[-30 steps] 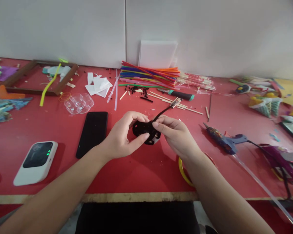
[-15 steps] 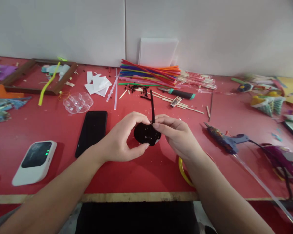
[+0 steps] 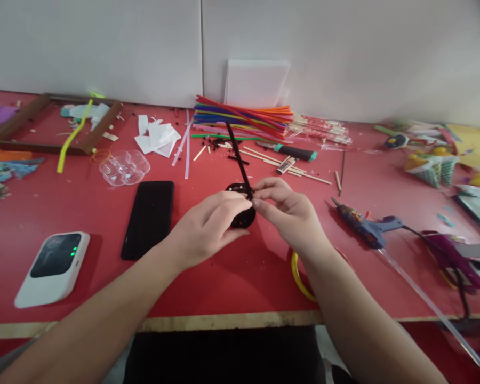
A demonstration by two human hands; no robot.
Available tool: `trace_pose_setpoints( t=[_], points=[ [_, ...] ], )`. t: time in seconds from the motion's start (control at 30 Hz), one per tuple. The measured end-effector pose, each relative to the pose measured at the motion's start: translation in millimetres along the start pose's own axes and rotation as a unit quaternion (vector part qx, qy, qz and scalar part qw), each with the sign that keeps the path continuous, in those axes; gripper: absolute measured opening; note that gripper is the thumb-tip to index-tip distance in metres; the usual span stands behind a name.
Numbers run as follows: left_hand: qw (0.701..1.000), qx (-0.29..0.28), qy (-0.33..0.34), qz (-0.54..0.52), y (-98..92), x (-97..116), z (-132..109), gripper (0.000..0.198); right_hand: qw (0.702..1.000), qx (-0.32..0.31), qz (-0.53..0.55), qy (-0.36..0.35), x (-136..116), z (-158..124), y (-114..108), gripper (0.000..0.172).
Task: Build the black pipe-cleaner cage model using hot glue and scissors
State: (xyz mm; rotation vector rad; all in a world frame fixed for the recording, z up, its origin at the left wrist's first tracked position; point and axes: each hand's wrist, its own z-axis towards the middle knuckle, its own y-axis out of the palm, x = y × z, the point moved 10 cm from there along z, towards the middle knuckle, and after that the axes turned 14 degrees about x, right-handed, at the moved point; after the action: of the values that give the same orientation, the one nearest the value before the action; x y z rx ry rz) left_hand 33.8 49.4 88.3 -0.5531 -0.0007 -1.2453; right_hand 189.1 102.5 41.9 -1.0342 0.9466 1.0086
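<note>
Since half a second back I see the black strip (image 3: 239, 154) swing over: it stood nearly straight up, and now it leans to the upper left. The left hand (image 3: 212, 224) has also moved, so its fingers now lie across the black round piece (image 3: 244, 217).

That piece is between the 2 hands, over the front half of the red table (image 3: 224, 290). I see a dark, roughly circular outline with a few pale specks near its far edge; the fingers hide its middle, so I cannot tell what shape is there. The strip is long, thin and straight, just as black, and its near end meets the round piece at the fingertips.

The left hand is closed around the round piece, fingers on top and thumb along the near edge. The right hand (image 3: 290, 216) is narrow, thumb and finger pinching the strip's near end, the other fingers loosely curled.

To the left of the hands I see a phone (image 3: 149, 218) lying flat. A yellow ring (image 3: 295, 274) is partly under the right forearm, and a glue gun (image 3: 362, 224) lies farther right. Beyond the hands lie a knife (image 3: 296, 152) and a colourful bundle of pipe cleaners (image 3: 244, 120).
</note>
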Motion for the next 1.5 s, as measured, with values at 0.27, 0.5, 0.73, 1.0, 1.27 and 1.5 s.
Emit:
trace_pose_setpoints(
  t=[0.27, 0.5, 0.73, 1.0, 1.27, 1.5],
  points=[
    [0.999, 0.006, 0.021, 0.05, -0.1, 0.9, -0.8, 0.046, 0.991, 0.038, -0.085, -0.098, -19.0, -2.9, -5.8, 0.007],
    [0.998, 0.013, 0.038, 0.052, -0.6, 5.5, 0.5, 0.046, 0.988, 0.028, -0.09, -0.123, -22.1, -2.8, -6.3, 0.006],
    [0.999, 0.021, 0.013, 0.048, 0.8, 1.2, 1.2, 0.046, 0.987, 0.02, -0.084, -0.135, -24.7, -4.5, -2.1, 0.006],
    [0.994, 0.0, -0.109, -0.019, 0.2, -21.5, -3.2, 0.067, 0.988, 0.009, -0.078, -0.135, -23.9, -4.3, -0.2, 0.005],
    [0.913, -0.097, -0.339, -0.205, 19.5, -49.2, -23.1, 0.047, 0.996, -0.047, -0.01, -0.07, -19.9, -6.7, 7.0, 0.004],
    [0.818, -0.109, -0.449, -0.343, 25.7, -56.1, -29.6, 0.036, 0.988, -0.137, 0.068, -0.004, -22.0, -11.0, 19.2, 0.017]
  ],
)
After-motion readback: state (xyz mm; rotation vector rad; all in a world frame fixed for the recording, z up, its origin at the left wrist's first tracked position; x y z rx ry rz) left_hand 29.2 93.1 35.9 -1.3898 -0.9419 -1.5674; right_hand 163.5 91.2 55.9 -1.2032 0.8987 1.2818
